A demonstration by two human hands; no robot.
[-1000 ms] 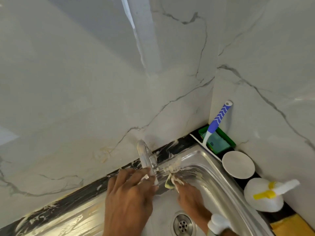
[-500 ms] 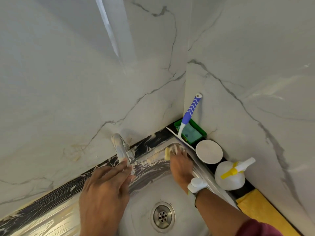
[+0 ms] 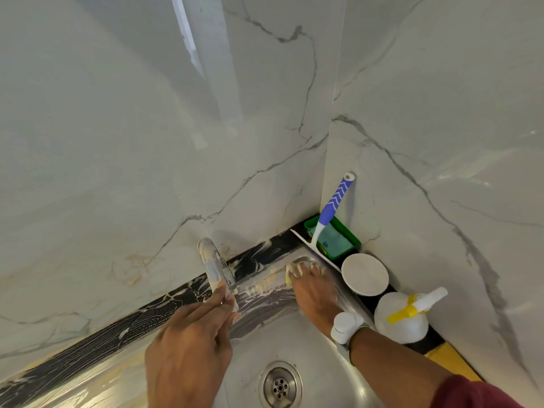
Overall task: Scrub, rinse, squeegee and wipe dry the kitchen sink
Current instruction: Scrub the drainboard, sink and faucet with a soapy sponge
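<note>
Bright, even light; glare streak on wall [image 3: 188, 39]; wide-angle warp.

Glossy grey-veined marble walls [image 3: 147, 128] meet above a black countertop [image 3: 88, 351].
</note>
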